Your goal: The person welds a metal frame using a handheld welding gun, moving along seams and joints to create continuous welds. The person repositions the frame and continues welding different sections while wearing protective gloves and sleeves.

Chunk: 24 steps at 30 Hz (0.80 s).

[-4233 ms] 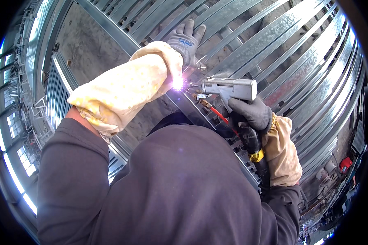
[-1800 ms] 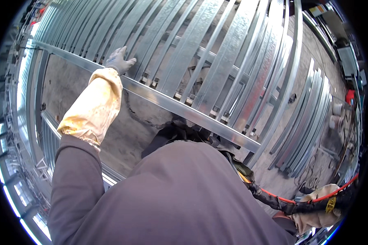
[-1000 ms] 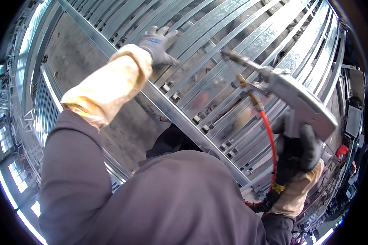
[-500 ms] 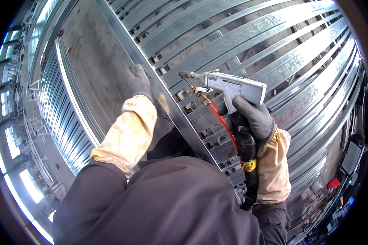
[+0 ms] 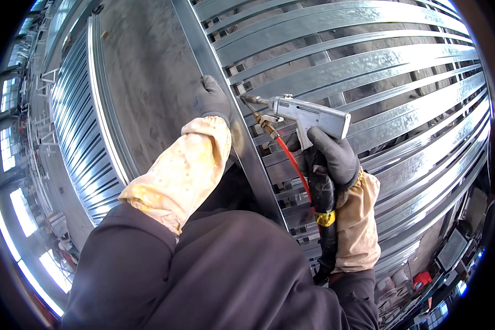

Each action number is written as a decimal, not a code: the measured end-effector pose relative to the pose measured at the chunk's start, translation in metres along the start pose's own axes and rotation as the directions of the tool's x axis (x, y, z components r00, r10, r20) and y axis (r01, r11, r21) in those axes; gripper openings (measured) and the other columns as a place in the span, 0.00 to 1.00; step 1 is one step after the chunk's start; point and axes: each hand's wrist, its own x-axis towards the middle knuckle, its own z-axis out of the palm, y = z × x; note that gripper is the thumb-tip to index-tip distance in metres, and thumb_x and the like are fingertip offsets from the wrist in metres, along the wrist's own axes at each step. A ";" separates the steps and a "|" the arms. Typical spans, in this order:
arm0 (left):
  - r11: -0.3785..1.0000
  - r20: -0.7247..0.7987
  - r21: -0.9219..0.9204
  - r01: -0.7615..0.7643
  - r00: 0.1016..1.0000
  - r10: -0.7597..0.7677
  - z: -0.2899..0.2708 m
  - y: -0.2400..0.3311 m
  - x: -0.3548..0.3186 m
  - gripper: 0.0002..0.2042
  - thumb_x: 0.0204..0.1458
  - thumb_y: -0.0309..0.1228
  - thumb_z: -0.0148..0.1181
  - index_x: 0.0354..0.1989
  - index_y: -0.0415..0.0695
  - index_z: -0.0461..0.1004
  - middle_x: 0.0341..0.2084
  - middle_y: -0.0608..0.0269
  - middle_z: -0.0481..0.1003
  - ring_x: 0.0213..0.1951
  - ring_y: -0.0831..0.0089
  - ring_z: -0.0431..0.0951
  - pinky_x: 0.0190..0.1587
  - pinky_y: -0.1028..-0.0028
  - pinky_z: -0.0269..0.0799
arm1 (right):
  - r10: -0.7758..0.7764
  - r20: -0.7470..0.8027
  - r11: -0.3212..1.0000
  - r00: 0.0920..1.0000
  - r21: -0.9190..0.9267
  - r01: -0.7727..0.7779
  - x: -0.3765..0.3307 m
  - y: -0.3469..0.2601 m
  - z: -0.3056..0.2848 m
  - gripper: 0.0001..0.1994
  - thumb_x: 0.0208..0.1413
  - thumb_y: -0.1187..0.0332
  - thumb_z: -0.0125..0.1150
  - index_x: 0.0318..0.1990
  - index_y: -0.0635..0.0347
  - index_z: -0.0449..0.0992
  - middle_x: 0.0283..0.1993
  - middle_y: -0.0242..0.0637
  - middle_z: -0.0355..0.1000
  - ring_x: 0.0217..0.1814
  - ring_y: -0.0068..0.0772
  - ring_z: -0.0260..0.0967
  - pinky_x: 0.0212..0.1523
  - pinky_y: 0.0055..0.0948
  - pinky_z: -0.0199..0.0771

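Observation:
My left hand (image 5: 212, 100), in a dark grey glove, is closed at the near-side edge of a long steel rail (image 5: 248, 159). Its fingers curl over that edge and are partly hidden. In my right hand (image 5: 336, 158), also gloved, is a silver pistol-shaped welding gun (image 5: 313, 116). The gun's nozzle (image 5: 253, 99) points left, just over the rail's right side. A brass fitting (image 5: 267, 126) below the nozzle joins a red hose (image 5: 292, 160). Down from the grip runs a thick black-wrapped cable (image 5: 322, 190) with a yellow band.
Parallel galvanized steel slats (image 5: 363, 63) spread rightward from the rail, with gaps between them. Left of the rail lies grey floor (image 5: 143, 71), and beyond it a stack of ribbed metal panels (image 5: 85, 126). A red object (image 5: 422, 280) sits among clutter at the lower right.
The view has shifted, so the rail and slats appear farther right. My left hand has moved up and closed on the rail's edge. The welding gun stays in my right hand, near the rail.

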 end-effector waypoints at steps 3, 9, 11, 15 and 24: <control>0.999 -0.007 0.047 0.007 1.000 -0.006 0.000 0.002 0.000 0.25 0.65 0.48 0.42 0.47 0.37 0.76 0.40 0.38 0.78 0.47 0.38 0.75 0.48 0.53 0.72 | -0.031 0.032 0.999 0.999 -0.017 0.032 0.003 0.003 -0.001 0.20 0.63 0.58 0.58 0.48 0.71 0.73 0.33 0.44 0.78 0.24 0.29 0.76 0.24 0.24 0.76; 0.999 0.006 0.017 0.035 0.999 -0.035 -0.002 0.005 -0.001 0.25 0.65 0.47 0.43 0.46 0.34 0.77 0.43 0.35 0.77 0.48 0.39 0.75 0.53 0.55 0.70 | 0.004 0.026 0.999 1.000 -0.034 -0.003 0.006 0.002 -0.004 0.20 0.63 0.57 0.59 0.47 0.70 0.73 0.32 0.44 0.78 0.24 0.29 0.76 0.24 0.23 0.76; 0.999 0.015 0.025 0.044 0.999 -0.044 -0.001 0.006 0.001 0.25 0.65 0.47 0.43 0.46 0.34 0.77 0.43 0.35 0.77 0.49 0.39 0.75 0.53 0.55 0.70 | 0.008 0.026 0.999 1.000 -0.035 -0.007 0.006 0.002 -0.005 0.20 0.63 0.57 0.59 0.47 0.70 0.73 0.32 0.43 0.78 0.24 0.29 0.76 0.24 0.23 0.76; 0.998 0.031 0.005 0.057 0.998 -0.057 -0.007 0.016 -0.004 0.26 0.65 0.48 0.42 0.48 0.35 0.77 0.44 0.35 0.77 0.49 0.38 0.75 0.53 0.54 0.70 | 0.024 -0.007 0.999 1.000 -0.044 -0.024 0.005 -0.001 -0.001 0.19 0.63 0.58 0.58 0.47 0.70 0.73 0.31 0.43 0.77 0.24 0.28 0.76 0.24 0.24 0.76; 0.995 0.040 0.045 0.085 0.995 -0.087 -0.008 0.019 -0.004 0.26 0.65 0.48 0.42 0.47 0.34 0.77 0.43 0.33 0.77 0.49 0.37 0.75 0.52 0.54 0.70 | 0.022 0.019 0.998 1.000 -0.060 -0.021 0.006 0.000 -0.004 0.19 0.63 0.58 0.57 0.46 0.70 0.74 0.32 0.42 0.77 0.24 0.28 0.75 0.25 0.24 0.75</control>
